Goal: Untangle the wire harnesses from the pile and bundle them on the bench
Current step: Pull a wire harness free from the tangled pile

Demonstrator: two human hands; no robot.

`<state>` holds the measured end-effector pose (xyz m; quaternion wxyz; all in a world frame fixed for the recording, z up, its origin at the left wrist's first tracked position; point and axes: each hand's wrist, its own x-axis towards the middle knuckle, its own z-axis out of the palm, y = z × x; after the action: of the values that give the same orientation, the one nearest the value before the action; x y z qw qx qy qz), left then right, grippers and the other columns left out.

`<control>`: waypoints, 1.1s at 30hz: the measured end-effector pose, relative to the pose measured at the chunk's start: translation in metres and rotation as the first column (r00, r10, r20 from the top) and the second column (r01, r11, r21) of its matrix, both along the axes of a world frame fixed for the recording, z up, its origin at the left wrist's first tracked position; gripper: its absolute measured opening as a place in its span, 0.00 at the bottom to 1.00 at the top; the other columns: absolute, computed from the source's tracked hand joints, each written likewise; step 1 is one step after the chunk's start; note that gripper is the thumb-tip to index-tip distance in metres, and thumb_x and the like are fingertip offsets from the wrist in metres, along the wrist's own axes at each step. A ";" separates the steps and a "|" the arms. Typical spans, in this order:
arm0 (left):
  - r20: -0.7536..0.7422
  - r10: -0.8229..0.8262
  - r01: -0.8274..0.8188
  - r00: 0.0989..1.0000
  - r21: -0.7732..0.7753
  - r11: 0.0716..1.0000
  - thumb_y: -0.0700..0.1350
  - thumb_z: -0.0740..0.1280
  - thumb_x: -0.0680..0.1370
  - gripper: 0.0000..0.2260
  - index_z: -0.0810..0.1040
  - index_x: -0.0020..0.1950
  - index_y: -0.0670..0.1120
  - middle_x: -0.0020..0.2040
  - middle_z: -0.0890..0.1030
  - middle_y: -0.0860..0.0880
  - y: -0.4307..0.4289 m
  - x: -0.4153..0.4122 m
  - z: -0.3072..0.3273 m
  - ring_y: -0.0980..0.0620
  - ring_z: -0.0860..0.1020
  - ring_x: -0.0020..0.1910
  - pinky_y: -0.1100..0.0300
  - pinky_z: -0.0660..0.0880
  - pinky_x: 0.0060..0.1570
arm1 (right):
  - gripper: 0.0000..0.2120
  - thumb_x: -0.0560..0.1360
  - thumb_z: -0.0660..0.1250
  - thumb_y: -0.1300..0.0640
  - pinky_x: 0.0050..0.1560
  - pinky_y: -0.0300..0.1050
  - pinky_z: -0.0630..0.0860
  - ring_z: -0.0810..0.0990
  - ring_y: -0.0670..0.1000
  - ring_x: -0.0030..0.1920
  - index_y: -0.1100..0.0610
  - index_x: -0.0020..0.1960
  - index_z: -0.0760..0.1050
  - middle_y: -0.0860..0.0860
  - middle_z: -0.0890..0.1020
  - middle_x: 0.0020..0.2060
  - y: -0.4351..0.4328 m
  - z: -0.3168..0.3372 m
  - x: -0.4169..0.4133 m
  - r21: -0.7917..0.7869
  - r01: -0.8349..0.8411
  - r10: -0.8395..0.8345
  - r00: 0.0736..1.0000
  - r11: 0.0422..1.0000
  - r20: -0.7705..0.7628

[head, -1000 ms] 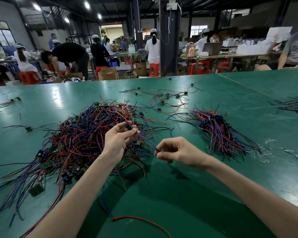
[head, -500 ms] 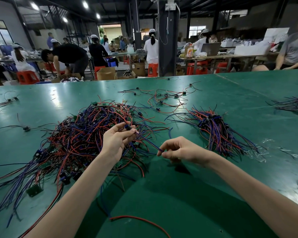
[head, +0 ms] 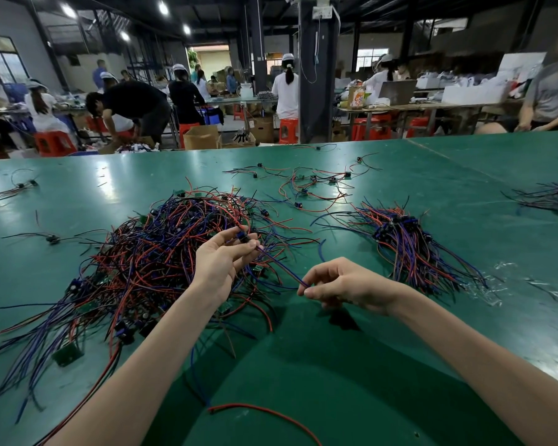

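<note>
A big tangled pile of red, blue and black wire harnesses (head: 136, 268) lies on the green bench (head: 351, 365), left of centre. My left hand (head: 221, 259) is raised over the pile's right edge and pinches the small black connector of one harness (head: 277, 265) between thumb and fingertips. The blue and purple wires of that harness run down to the right. My right hand (head: 345, 284) pinches their free ends at its fingertips. To the right lies a straightened bundle of harnesses (head: 409, 246), connectors together at its far end.
Several loose harnesses (head: 310, 185) are scattered at the far middle of the bench. Another wire heap (head: 551, 197) sits at the right edge, small strays (head: 16, 186) at the far left. A loose red wire (head: 264, 413) lies near me. Clear plastic scraps (head: 493, 291) lie right.
My right hand has slid a little to the right and down along the wires, stretching the harness straighter between both hands. The left hand has hardly moved.
</note>
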<state>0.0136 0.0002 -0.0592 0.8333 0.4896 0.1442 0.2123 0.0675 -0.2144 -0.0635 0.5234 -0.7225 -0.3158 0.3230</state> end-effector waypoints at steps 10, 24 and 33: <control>0.018 -0.045 0.045 0.999 0.003 0.999 0.26 0.67 0.72 0.12 0.78 0.52 0.37 0.42 0.83 0.41 -0.004 0.000 -0.001 0.50 0.84 0.37 0.64 0.79 0.36 | 0.06 0.73 0.67 0.68 0.28 0.34 0.70 0.73 0.44 0.25 0.60 0.39 0.74 0.47 0.76 0.27 0.001 0.002 0.000 0.043 0.010 -0.005 0.994 0.999 -0.111; -0.067 -0.244 0.242 0.967 -0.046 0.969 0.36 0.63 0.79 0.05 0.75 0.54 0.40 0.48 0.82 0.41 -0.010 0.002 -0.005 0.49 0.83 0.39 0.59 0.81 0.36 | 0.05 0.69 0.69 0.64 0.25 0.35 0.66 0.72 0.45 0.23 0.61 0.39 0.72 0.55 0.76 0.30 -0.003 0.010 0.007 0.262 0.167 -0.134 0.981 0.950 -0.141; -0.108 -0.330 0.324 0.938 -0.070 0.944 0.39 0.59 0.81 0.13 0.71 0.64 0.40 0.57 0.80 0.38 -0.018 -0.001 -0.006 0.45 0.81 0.47 0.54 0.82 0.43 | 0.03 0.70 0.66 0.63 0.27 0.37 0.72 0.74 0.46 0.27 0.61 0.43 0.74 0.51 0.78 0.32 -0.036 0.069 0.065 0.479 0.481 -0.444 0.874 0.735 -0.198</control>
<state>0.0131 -0.0173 -0.0656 0.8592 0.4969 0.1156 0.0378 0.1320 -0.2501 0.0060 0.7710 -0.6000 -0.1820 0.1118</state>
